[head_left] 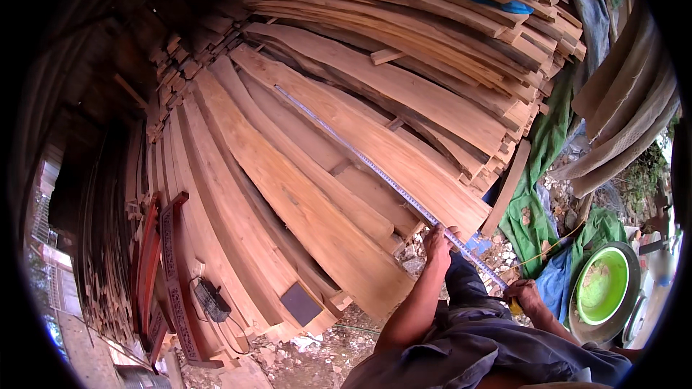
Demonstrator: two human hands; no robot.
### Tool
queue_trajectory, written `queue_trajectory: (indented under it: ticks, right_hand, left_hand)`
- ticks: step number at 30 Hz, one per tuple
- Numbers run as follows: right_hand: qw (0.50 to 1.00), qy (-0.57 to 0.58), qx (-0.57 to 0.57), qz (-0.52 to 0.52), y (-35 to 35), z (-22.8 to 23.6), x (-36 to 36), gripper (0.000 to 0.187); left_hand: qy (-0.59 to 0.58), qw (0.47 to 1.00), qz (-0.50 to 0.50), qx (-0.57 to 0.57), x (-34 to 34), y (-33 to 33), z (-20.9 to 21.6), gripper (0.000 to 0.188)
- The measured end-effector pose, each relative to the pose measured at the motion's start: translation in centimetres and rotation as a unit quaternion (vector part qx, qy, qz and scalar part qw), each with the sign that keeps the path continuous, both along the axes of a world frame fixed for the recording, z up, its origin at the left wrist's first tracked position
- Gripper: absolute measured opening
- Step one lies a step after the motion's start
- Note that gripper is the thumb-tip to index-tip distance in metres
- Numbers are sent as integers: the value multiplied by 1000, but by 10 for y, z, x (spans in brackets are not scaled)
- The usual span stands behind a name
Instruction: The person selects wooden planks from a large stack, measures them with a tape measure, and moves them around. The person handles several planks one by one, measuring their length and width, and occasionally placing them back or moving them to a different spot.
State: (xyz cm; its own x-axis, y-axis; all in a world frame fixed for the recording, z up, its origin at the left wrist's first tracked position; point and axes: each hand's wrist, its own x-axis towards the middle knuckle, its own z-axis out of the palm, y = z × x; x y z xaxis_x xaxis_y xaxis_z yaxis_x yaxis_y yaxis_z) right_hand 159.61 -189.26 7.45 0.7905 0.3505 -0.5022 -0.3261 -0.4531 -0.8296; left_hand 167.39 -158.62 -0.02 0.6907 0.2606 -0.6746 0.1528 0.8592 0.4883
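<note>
A long pale plank (389, 155) lies on the stack and runs away from me. Along it stretches the extended blade of a tape measure (360, 155), from far up the plank to past its near end. By that near end, my left hand (437, 242) is closed on the blade, its fingers partly hidden. Farther right and nearer to me, my right hand (525, 294) is wrapped round the tape measure's case, of which only a bit of yellow shows below the fingers. Between my two hands the blade spans the gap beyond the plank.
More planks (317, 230) fan out leftward, with a dark square sheet (300, 304) on them. Carved red-brown wooden parts (173, 274) and a dark corded device (211, 300) lie at left. A higher stack (404, 14) rises behind. Green tarp (537, 194) and a green basin (602, 287) are at right.
</note>
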Motion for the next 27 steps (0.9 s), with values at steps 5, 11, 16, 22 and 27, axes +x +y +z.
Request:
queue_trajectory:
  ticks: [5,11,16,22,27]
  right_hand:
    - [970,162,4,-183,-19,15,-18,12]
    - [967,148,-114,-173,-157,1,-85,10]
    - [960,135,-154,-189,-151,9,-79,8]
    - [964,145,29,-221,-20,-33,11,6]
    - [987,42,131,-83,135,-79,144,14]
  left_hand:
    - [16,999,29,42,18,-4,0,16]
    - [59,982,134,117,81,91,-16,24]
    - [-5,962,129,242,110,162,-32,18]
    - [108,766,30,634,73,200,20,40]
    - [246,543,26,802,-7,235,24,48]
